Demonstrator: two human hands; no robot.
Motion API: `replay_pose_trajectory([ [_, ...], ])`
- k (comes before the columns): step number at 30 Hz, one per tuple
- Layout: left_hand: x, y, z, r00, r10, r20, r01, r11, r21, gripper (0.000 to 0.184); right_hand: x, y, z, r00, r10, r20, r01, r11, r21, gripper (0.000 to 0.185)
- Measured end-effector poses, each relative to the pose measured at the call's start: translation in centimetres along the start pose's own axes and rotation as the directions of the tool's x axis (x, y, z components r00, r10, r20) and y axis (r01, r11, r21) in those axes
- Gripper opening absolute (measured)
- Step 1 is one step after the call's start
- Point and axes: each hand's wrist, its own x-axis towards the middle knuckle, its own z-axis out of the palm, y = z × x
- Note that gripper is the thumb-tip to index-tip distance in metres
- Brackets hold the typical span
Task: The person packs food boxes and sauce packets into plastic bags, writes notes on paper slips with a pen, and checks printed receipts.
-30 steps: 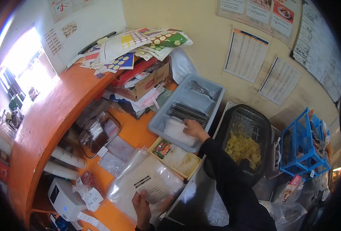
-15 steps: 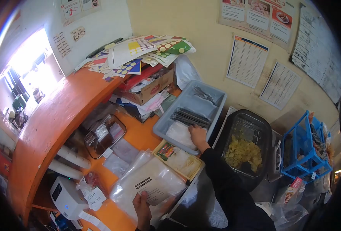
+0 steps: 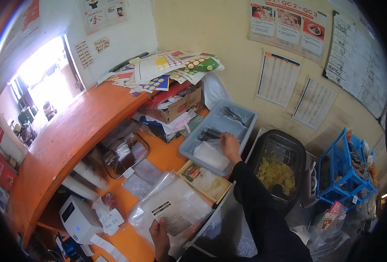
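Note:
A printed slip of paper (image 3: 178,222) is pinched by its lower left edge in my left hand (image 3: 159,236), over a stack of clear plastic bags (image 3: 143,218). My right hand (image 3: 231,147) reaches into a grey-blue divided bin (image 3: 189,146), its fingers curled together. They sit at the border between dark wrapped sticks or cutlery (image 3: 209,134) and a pile of white sheets (image 3: 211,156). What those fingertips hold, if anything, is hidden. Below the bin stands a yellow box (image 3: 223,188) with small packets inside.
To the right, a black tub (image 3: 305,153) holds yellow chopped food (image 3: 277,174). A blue plastic rack (image 3: 333,187) stands beyond it. On the left are an orange counter (image 3: 66,126), a white printer (image 3: 79,218) and a wire basket (image 3: 149,150). Papers (image 3: 158,70) cover the shelf.
My right hand has shifted slightly up the bin, from the white sheets toward the dark wrapped pieces. My left hand still holds the paper slip. The view has tilted a little.

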Motion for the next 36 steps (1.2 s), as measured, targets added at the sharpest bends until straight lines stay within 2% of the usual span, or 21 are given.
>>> replay_pose_trajectory([
  [3,-0.8,0.8,-0.6,0.998,0.058,-0.014,-0.057,0.995,0.083,0.025,1.1,0.1,-0.9,0.986,-0.053,0.155,0.084,0.976,-0.200,0.015],
  [4,-0.8,1.3,-0.4,0.997,0.081,-0.016,-0.079,0.990,0.115,0.024,1.7,-0.3,-1.2,0.997,-0.032,-0.074,0.023,0.992,-0.120,0.014],
  [6,-1.1,2.9,1.4,0.986,0.126,-0.108,-0.122,0.992,0.044,0.023,2.1,-1.8,-2.6,0.864,0.074,-0.497,-0.047,0.997,0.067,0.012],
  [9,-1.2,3.7,2.5,0.983,0.156,-0.101,-0.155,0.988,0.020,0.024,2.0,-2.5,-5.5,0.786,0.439,-0.436,-0.146,0.816,0.560,0.010],
  [10,-1.0,3.4,2.6,0.984,0.164,-0.071,-0.163,0.986,0.019,0.025,1.5,-2.0,-5.9,0.773,0.479,-0.415,-0.074,0.718,0.692,0.010],
  [12,0.5,1.7,2.0,0.911,0.368,0.185,-0.412,0.812,0.414,0.027,-3.1,-6.4,-12.8,0.844,0.489,-0.220,0.029,0.369,0.929,0.016],
  [13,0.6,0.9,2.2,0.842,0.416,0.344,-0.539,0.641,0.547,0.029,-5.8,-8.8,-16.3,0.847,0.478,-0.232,0.052,0.360,0.931,0.018],
  [14,0.0,1.5,3.8,0.864,0.360,0.352,-0.504,0.620,0.602,0.029,-8.6,-10.5,-19.6,0.845,0.473,-0.247,0.074,0.354,0.932,0.020],
  [16,-1.6,3.4,8.4,0.892,0.245,0.380,-0.429,0.724,0.541,0.035,-14.5,-11.0,-25.4,0.880,0.448,-0.159,-0.057,0.431,0.900,0.024],
  [19,-6.5,4.9,14.9,0.844,0.062,0.533,-0.245,0.928,0.280,0.052,-21.3,-10.6,-34.7,0.848,0.314,-0.427,0.188,0.576,0.796,0.024],
  [21,-10.0,3.9,17.8,0.698,0.135,0.703,-0.290,0.951,0.106,0.071,-26.3,-9.2,-41.6,0.811,0.180,-0.557,0.147,0.859,0.491,0.029],
  [24,-15.3,2.6,21.8,0.336,0.319,0.886,-0.550,0.830,-0.091,0.117,-30.8,-10.0,-47.8,0.659,0.325,-0.679,-0.035,0.914,0.403,0.039],
  [25,-18.1,3.2,23.5,0.266,0.283,0.921,-0.563,0.822,-0.090,0.136,-32.3,-9.8,-49.5,0.618,0.403,-0.675,-0.103,0.892,0.439,0.040],
  [26,-20.3,1.7,24.6,0.233,0.213,0.949,-0.719,0.695,0.020,0.149,-33.5,-9.3,-50.7,0.578,0.415,-0.703,-0.109,0.893,0.437,0.039],
  [27,-22.1,1.1,26.1,0.222,0.216,0.951,-0.842,0.533,0.076,0.142,-34.7,-8.8,-51.7,0.537,0.428,-0.727,-0.117,0.891,0.439,0.037],
  [29,-23.4,-2.0,28.9,0.260,0.239,0.936,-0.823,0.561,0.085,0.121,-37.2,-7.8,-53.1,0.495,0.447,-0.744,-0.089,0.879,0.469,0.036],
  [31,-23.9,-2.5,30.0,0.328,0.220,0.919,-0.716,0.692,0.091,0.103,-39.7,-6.0,-53.7,0.501,0.454,-0.737,-0.015,0.855,0.518,0.037],
  [32,-24.1,-2.5,30.4,0.362,0.203,0.910,-0.654,0.750,0.093,0.095,-41.0,-4.1,-53.9,0.643,0.264,-0.719,0.153,0.876,0.458,0.036],
  [34,-24.8,-2.4,31.2,0.384,0.256,0.887,-0.484,0.874,-0.043,0.089,-40.4,-3.7,-53.2,0.666,0.287,-0.688,0.418,0.620,0.663,0.040],
  [35,-25.2,-2.3,31.4,0.403,0.276,0.873,-0.388,0.915,-0.110,0.087,-43.4,0.3,-51.1,0.733,0.352,-0.582,0.471,0.354,0.808,0.044],
  [36,-26.0,-1.4,31.5,0.467,0.152,0.871,-0.165,0.983,-0.083,0.087,-43.1,1.8,-50.4,0.772,0.373,-0.515,0.403,0.338,0.850,0.041],
])
